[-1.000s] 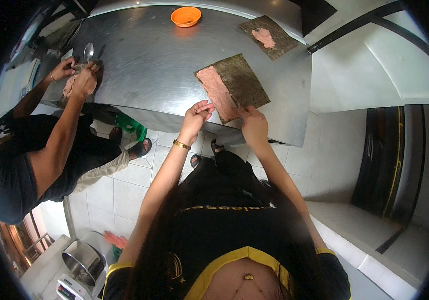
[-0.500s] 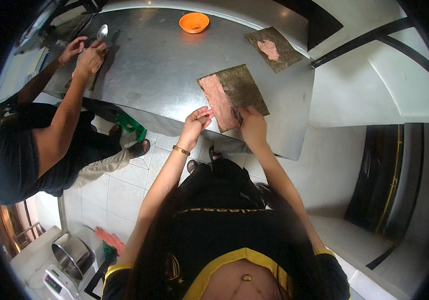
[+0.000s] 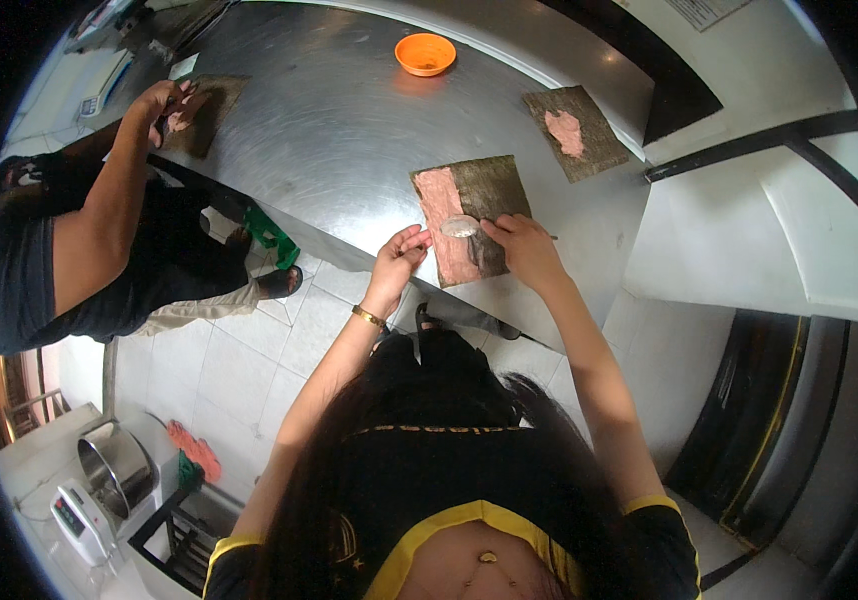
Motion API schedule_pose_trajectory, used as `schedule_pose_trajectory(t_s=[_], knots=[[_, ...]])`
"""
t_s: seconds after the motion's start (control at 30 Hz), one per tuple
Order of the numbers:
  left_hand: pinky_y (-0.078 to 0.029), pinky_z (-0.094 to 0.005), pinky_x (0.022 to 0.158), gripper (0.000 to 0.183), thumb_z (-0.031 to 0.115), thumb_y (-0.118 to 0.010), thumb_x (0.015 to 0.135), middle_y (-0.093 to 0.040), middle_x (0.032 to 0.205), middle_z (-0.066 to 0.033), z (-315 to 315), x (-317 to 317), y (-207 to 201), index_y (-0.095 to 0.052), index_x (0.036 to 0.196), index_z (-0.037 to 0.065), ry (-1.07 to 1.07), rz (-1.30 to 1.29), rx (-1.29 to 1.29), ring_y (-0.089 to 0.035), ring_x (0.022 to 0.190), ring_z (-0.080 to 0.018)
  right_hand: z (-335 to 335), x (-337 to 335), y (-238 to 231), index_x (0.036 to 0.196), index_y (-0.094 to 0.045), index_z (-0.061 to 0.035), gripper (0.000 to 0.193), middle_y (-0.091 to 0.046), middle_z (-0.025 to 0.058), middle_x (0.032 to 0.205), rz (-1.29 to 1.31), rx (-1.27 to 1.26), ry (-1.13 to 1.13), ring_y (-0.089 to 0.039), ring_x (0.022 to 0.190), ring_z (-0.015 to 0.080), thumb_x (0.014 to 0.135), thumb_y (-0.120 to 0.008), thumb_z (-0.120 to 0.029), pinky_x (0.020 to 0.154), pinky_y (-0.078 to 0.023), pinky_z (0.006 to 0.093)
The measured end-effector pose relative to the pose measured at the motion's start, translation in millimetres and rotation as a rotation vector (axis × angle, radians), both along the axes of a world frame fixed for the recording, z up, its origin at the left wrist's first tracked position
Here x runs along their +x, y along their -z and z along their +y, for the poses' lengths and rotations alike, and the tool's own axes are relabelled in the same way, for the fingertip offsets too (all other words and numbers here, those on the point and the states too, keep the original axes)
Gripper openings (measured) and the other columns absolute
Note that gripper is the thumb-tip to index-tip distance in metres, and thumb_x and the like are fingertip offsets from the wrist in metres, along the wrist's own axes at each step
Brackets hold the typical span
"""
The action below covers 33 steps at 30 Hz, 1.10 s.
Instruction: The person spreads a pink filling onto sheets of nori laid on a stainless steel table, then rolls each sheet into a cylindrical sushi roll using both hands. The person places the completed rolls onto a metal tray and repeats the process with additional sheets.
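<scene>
The right hand (image 3: 527, 250) pinches a silvery metal spoon (image 3: 460, 226); its head, hard to make out half a second ago, now shows clearly at the pale pink paste (image 3: 439, 195), so it seems to be working the paste's inner border. The left hand (image 3: 401, 262), half open, visibly empty, is at the left side of the dark green rectangular sheet (image 3: 494, 195) beneath, along the steel surface's (image 3: 329, 120) near edge. A round orange bowl (image 3: 411, 50) stands toward the far edge.

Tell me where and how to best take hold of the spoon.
Probably by its thin handle, coming from the right: the spoon's rounded head points left over the pink paste, while the handle runs rightward through the right hand's grip.
</scene>
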<state>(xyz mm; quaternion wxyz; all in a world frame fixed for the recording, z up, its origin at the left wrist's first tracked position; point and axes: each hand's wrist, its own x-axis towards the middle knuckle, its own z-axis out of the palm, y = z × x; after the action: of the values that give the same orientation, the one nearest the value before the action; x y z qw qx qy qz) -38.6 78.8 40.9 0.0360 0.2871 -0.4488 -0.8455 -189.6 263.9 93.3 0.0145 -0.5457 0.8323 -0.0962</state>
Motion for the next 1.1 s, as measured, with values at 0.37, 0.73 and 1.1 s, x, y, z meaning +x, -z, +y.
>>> schedule_pose_trajectory(t_s=[0.37,0.73,1.1], knots=[[-0.045,-0.0212,0.085,0.047,-0.006,-0.046,0.087,-0.057,0.125,-0.0115,2,1,0,-0.039,0.133,-0.004,-0.038,-0.018,-0.021,-0.055,0.112,-0.0148,-75,-66,2,0.1,-0.069,-0.01,0.023,-0.062,0.0073,0.089,0.018,-0.077,-0.095,-0.061,0.091,0.0268,0.088,-0.051,-0.016,0.083,-0.049,0.0412],[-0.045,-0.0251,0.093,0.042,0.0,-0.047,0.092,-0.057,0.125,-0.0116,2,1,-1,-0.041,0.133,-0.002,-0.006,-0.017,-0.102,-0.055,0.114,-0.0161,-97,-74,-12,0.093,-0.069,-0.0078,0.02,-0.063,0.0077,0.088,0.155,-0.06,-0.24,-0.062,0.09,0.0259,0.083,-0.053,-0.015,0.082,-0.049,0.0393],[-0.045,-0.0252,0.095,0.043,-0.001,-0.045,0.092,-0.057,0.126,-0.0122,2,1,-1,-0.038,0.134,-0.003,-0.014,0.008,-0.083,-0.055,0.116,-0.0169,-96,-74,-17,0.077,-0.066,-0.0037,0.016,-0.065,0.013,0.082,0.198,-0.017,-0.1,-0.065,0.081,0.0293,0.08,-0.054,-0.014,0.073,-0.052,0.0408]])
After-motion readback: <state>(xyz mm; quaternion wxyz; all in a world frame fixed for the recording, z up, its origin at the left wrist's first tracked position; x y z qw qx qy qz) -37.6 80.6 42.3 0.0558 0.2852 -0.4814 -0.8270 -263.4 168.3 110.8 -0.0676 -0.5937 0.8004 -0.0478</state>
